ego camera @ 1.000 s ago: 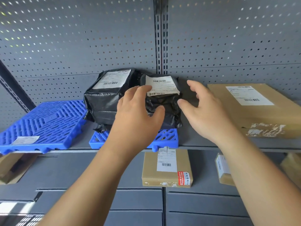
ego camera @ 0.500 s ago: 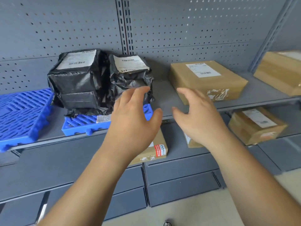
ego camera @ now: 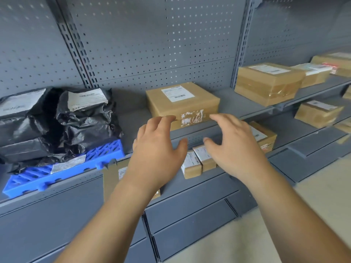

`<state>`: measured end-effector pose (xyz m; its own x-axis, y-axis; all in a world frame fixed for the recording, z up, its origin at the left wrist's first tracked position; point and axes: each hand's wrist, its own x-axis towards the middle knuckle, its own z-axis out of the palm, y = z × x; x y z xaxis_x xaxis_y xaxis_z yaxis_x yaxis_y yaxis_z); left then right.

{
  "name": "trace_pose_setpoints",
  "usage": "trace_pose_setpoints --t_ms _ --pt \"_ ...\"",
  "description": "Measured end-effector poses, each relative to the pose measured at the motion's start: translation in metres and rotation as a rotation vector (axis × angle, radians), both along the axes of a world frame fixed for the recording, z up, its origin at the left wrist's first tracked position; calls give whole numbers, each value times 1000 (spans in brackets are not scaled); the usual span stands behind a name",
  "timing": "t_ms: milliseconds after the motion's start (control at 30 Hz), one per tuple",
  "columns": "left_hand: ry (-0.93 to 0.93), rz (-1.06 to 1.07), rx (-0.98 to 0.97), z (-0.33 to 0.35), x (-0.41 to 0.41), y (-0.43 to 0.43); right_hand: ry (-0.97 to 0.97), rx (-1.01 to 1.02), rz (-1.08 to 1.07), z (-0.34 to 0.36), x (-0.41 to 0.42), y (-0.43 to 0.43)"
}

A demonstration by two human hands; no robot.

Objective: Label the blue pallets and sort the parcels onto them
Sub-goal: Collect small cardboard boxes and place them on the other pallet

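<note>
Fingers of left hand (ego camera: 155,147) and right hand (ego camera: 233,147) spread loose, gripping nothing, before a square brown cardboard parcel (ego camera: 182,99) on the grey metal shelf (ego camera: 131,120); crinkled black plastic parcels (ego camera: 85,118) sit on a ribbed blue pallet (ego camera: 106,152)

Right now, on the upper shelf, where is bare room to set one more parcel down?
Bare shelf lies between the black parcels and the brown box, and again between that box and the taped box. The blue pallet has only its front strip free. Below, the small boxes stand crowded.
</note>
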<state>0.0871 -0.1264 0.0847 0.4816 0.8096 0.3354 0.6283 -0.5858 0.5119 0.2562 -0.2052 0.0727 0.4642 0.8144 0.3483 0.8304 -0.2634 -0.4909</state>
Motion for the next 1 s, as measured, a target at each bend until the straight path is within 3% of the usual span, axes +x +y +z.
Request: trace_pose_setpoints --t_ms 633,1000 --pt "139 -368 47 -13 302 -105 39 -17 -314 2 264 -158" --pt "185 -561 137 -28 455 -85 18 -106 -575 -14 378 -164"
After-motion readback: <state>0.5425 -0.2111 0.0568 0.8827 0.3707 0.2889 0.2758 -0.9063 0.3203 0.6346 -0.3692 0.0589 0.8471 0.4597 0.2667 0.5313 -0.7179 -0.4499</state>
